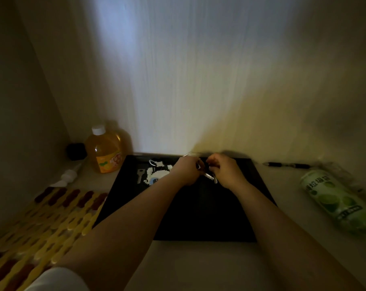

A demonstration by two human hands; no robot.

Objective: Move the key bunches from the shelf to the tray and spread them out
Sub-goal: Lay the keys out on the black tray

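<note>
A black tray (198,219) lies on the shelf against the back wall. Over its far half, my left hand (186,171) and my right hand (225,172) are close together, both closed on one key bunch (208,175); a few metal keys show between the fingers. Left of my hands, another key bunch (154,172) lies flat on the tray, with a grey key, a ring and a black-and-white pixel-pattern charm. My left forearm covers part of that charm.
An orange drink bottle (105,149) with a white cap stands at the tray's back left, a small black object (76,151) beside it. A yellow-and-red mat (41,223) lies left. A green can (335,200) lies right, a black pen (287,164) behind it.
</note>
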